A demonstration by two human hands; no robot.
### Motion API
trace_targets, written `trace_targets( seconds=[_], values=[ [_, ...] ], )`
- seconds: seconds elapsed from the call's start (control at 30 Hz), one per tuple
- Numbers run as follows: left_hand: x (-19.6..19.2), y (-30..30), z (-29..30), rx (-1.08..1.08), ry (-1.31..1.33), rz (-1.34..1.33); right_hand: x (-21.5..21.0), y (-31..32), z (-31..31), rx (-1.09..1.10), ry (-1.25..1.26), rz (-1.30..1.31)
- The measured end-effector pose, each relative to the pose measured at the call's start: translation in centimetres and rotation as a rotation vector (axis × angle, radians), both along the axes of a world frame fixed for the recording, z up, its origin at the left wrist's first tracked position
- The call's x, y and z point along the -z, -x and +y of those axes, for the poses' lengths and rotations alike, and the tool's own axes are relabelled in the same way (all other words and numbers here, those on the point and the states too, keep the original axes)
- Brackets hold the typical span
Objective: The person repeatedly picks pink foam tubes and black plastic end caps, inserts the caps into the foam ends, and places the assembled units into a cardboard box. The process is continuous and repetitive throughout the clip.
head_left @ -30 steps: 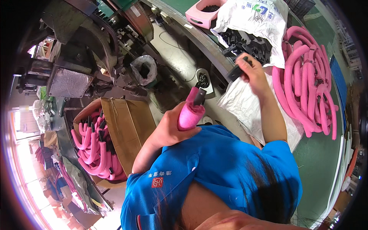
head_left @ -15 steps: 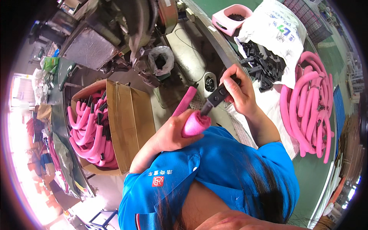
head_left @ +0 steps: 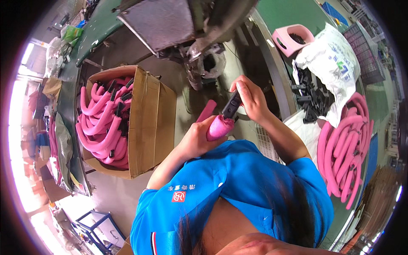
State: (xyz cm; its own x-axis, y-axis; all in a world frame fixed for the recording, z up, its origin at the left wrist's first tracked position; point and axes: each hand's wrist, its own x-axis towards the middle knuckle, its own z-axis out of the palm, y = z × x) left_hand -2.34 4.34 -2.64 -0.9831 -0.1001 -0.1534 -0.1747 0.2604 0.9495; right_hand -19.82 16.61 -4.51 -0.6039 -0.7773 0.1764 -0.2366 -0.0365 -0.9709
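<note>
Workshop floor and machinery fill the head view's upper middle, with a dark metal machine (head_left: 159, 25) at eleven to twelve o'clock. Green counter (head_left: 278, 12) extends from one o'clock, carrying a pink container (head_left: 282, 44), a white sack (head_left: 331, 55) at two o'clock with black parts (head_left: 312, 100) at its mouth, and a pile of pink tubes (head_left: 344, 148) between three and four. A cardboard box (head_left: 155, 123) of similar tubes stands at nine o'clock.

Just right of centre is the held tube (head_left: 220, 128). Left hand (head_left: 197, 137): fingers wrapped around the tube near its open end. Right hand (head_left: 251, 98): grasping the outer end of a black insert (head_left: 231, 106), whose lower end meets the tube mouth. Insertion depth is hard to judge, since the mouth hides the tip.

Caution: off-axis pressure could seat the insert crooked or tear the foam-like rim; a loose left grip could let the tube slide back.

Compared with half a second ago, the insert's narrow stem is mostly out of sight, and its body sits closer to the mouth.
</note>
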Motion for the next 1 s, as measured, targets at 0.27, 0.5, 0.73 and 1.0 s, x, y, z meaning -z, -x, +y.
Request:
trace_targets(
  seconds=[0.27, 0.5, 0.73, 1.0],
  values=[
    [4.1, 3.8, -8.6, -0.176, 0.425, 0.072, 8.0, 7.4, -13.1, 0.154, -0.231, 0.495],
    [4.1, 5.3, -13.4, -0.194, 0.204, -0.099, 7.9, 9.2, -18.9, 0.135, -0.077, 0.78],
    [8.3, 5.0, -14.9, -0.059, -0.171, -0.122, 8.5, 7.6, -18.9, -0.001, -0.275, -0.377],
    [7.0, 5.9, -15.8, 0.006, 0.002, -0.224, 15.6, 11.6, -20.1, 0.016, -0.742, 0.341]
  ],
)
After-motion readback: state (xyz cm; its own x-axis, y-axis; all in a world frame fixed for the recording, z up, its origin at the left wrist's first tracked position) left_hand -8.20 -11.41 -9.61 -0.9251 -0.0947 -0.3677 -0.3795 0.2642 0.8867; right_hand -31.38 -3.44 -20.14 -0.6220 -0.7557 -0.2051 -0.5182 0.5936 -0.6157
